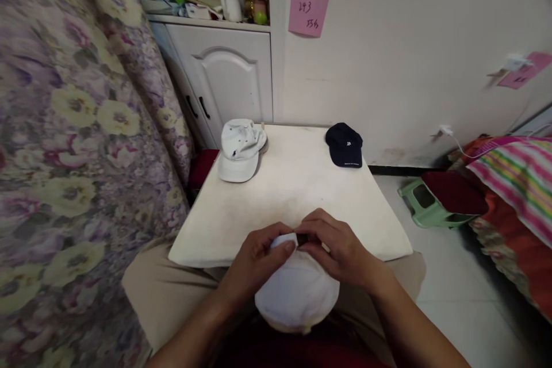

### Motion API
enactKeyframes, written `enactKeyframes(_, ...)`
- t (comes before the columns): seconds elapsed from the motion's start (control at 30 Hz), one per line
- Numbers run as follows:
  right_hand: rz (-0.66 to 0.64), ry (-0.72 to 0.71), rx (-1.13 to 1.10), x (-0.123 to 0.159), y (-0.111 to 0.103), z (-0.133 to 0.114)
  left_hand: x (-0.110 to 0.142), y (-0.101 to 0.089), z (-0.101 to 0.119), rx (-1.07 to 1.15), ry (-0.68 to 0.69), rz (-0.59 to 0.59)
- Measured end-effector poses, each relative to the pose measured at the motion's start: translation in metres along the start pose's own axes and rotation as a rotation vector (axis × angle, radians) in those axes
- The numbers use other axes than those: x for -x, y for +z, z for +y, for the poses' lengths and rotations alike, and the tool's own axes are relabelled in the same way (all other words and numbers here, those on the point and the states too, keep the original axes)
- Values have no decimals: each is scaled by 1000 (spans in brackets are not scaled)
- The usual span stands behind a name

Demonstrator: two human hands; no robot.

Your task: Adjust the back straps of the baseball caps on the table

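A white cap [297,293] is held above my lap, at the near edge of the white table [293,184]. My left hand [263,253] pinches a pale strap at the cap's edge between thumb and fingers. From the other side, my right hand [334,244] grips the same edge with bent fingers, close to a small dark gap in the cap. Part of what the right fingers hold is hidden. At the table's back left lies a light cap [241,149] with a small dark logo. A navy cap [345,145] sits at the back right.
A floral curtain [86,155] hangs along the left side. Behind the table stand a white cabinet [228,69] and a wall with a pink note [309,7]. To the right are a green stool [431,207] with a dark red cushion and a bed with striped cloth [521,172].
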State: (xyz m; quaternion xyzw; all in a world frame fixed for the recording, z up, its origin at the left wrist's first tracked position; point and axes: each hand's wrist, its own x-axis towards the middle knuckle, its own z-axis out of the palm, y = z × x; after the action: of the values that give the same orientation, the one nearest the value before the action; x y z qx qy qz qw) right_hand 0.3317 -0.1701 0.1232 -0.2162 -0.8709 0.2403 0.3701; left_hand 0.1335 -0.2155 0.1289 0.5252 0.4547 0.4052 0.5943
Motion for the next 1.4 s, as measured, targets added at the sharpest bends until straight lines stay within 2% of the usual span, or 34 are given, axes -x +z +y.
enactKeyframes(0.27,114,51,-130,4,12,2,-1,-5,-10,203,-61,-29)
enactKeyframes(0.4,156,89,-193,5,18,4,-3,-7,-13,260,-91,-5)
enactKeyframes(0.67,93,91,-236,5,18,4,-9,-5,-19,242,-91,63)
enactKeyframes(1.0,211,66,-125,3,29,-2,-10,-1,-15,142,-89,193)
enactKeyframes(1.13,320,165,-200,2,29,-3,-9,-3,-15,187,-98,177)
enactKeyframes(1.3,375,397,-578,2,29,-5,-8,-8,-15,113,-88,56)
enactKeyframes(1.4,366,402,-566,3,25,-5,-6,-9,-16,99,-87,39)
